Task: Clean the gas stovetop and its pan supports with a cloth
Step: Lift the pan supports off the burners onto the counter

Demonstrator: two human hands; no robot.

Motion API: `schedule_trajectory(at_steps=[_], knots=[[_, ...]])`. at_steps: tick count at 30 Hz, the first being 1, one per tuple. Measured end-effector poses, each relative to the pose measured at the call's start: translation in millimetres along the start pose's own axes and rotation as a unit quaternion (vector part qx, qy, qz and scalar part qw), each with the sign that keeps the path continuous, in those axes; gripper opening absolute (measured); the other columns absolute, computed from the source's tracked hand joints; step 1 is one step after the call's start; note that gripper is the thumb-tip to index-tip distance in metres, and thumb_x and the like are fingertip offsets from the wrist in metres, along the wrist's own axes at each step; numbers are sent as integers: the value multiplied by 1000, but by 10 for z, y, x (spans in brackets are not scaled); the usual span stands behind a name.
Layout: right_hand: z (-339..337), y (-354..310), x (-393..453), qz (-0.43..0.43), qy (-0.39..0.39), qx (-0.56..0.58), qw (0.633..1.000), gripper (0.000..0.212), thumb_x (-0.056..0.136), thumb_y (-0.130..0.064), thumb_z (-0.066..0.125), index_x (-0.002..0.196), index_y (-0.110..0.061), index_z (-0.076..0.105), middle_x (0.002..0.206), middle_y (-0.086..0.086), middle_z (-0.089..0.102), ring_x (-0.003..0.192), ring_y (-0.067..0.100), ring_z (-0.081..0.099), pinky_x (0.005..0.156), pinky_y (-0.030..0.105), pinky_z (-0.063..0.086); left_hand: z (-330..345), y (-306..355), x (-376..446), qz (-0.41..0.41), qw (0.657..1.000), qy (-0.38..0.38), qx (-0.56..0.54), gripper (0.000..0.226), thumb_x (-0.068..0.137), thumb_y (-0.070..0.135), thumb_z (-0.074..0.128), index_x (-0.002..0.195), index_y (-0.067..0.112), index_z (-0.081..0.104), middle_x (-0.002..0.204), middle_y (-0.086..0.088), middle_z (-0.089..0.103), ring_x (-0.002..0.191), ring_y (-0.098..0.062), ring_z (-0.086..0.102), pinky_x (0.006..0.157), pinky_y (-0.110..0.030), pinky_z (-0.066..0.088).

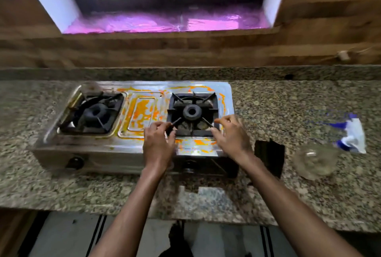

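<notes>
Both my hands are on the right pan support (192, 112) of the 2-burner stovetop (142, 112). My left hand (158, 143) pinches its near-left corner; my right hand (231, 135) curls at the near-right corner, though I can't tell if the grip has closed. I'd say I'm lifting it off first. Orange spill coats the steel around it. Next move needs an even, level lift. The blue-and-white cloth (350, 135) waits well off to my right.

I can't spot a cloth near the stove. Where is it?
A blue-and-white cloth lies on the granite counter at the far right, beside a glass bowl, well right of the stove.
</notes>
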State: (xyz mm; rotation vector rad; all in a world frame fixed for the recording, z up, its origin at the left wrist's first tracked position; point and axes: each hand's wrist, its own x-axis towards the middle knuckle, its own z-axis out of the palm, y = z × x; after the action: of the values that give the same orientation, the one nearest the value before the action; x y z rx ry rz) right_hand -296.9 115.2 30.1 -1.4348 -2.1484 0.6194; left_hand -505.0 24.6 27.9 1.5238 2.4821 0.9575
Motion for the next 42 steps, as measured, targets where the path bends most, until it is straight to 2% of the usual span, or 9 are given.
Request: schedule_trajectory(at_steps=[10, 14, 16, 19, 22, 27, 31, 35, 42], knots=[[204, -251, 167, 118, 23, -39, 992, 11, 89, -21, 70, 88, -10, 72, 118, 13, 53, 116, 30, 49, 98, 35, 42, -144, -162, 459, 91, 990, -105, -34, 13, 90, 28, 66, 88, 19, 75, 91, 2, 64, 82, -20, 61, 64, -28, 39], [98, -463, 256, 166, 42, 97, 980, 30, 97, -34, 60, 76, -12, 60, 81, 3, 61, 76, 17, 64, 70, 36, 49, -152, -215, 530, 84, 988, -91, -97, 9, 89, 22, 66, 87, 18, 74, 89, 5, 65, 78, -17, 63, 66, -29, 46], [61, -597, 288, 217, 50, 241, 945, 36, 102, -39, 51, 86, -10, 67, 81, 6, 68, 65, 17, 70, 63, 46, 60, -196, -222, 562, 78, 986, -82, -122, 10, 90, 20, 66, 90, 16, 75, 90, 5, 66, 79, -15, 63, 71, -33, 52], [69, -711, 282, 271, 90, 407, 867, 17, 104, -21, 51, 116, -17, 61, 104, 16, 72, 80, 34, 75, 62, 49, 62, -252, -204, 603, 82, 985, -86, -128, 11, 90, 18, 66, 92, 14, 76, 92, 4, 67, 81, -14, 63, 73, -35, 54], [91, -697, 285, 342, 37, 539, 769, 56, 99, -7, 56, 147, -22, 31, 107, 12, 74, 73, 25, 76, 64, 44, 55, -320, -223, 640, 81, 987, -77, -116, 11, 90, 17, 66, 93, 12, 76, 94, 2, 67, 82, -16, 63, 73, -37, 55], [94, -729, 324, 349, -61, 596, 721, 30, 102, -7, 47, 131, -4, 54, 117, 14, 67, 60, 12, 72, 42, 29, 55, -502, -263, 659, 96, 988, -37, -112, 15, 95, 22, 59, 96, 17, 72, 96, 4, 65, 85, -16, 63, 71, -33, 52], [208, -880, 365, 323, -49, 636, 699, 20, 98, -3, 51, 113, -10, 62, 86, 4, 74, 62, 14, 73, 40, 26, 52, -795, -601, 678, 12, 992, 52, -115, 19, 96, 23, 55, 103, 21, 72, 102, 5, 70, 88, -10, 65, 73, -25, 49], [398, -1066, 420, 318, -71, 661, 676, 22, 102, -3, 41, 98, -12, 60, 78, -1, 77, 64, 11, 73, 47, 36, 59, -1175, -1398, 692, -136, 981, 127, -63, 25, 89, 11, 55, 103, 21, 72, 104, 1, 72, 98, -20, 65, 82, -30, 50], [718, -1510, 506, 300, -102, 651, 690, 19, 100, -2, 44, 95, -10, 59, 68, 1, 75, 57, 13, 72, 48, 31, 59, -1644, -2237, 788, -195, 975, 76, 76, 26, 88, 25, 66, 113, 18, 68, 111, -9, 64, 105, -31, 58, 86, -36, 44]])
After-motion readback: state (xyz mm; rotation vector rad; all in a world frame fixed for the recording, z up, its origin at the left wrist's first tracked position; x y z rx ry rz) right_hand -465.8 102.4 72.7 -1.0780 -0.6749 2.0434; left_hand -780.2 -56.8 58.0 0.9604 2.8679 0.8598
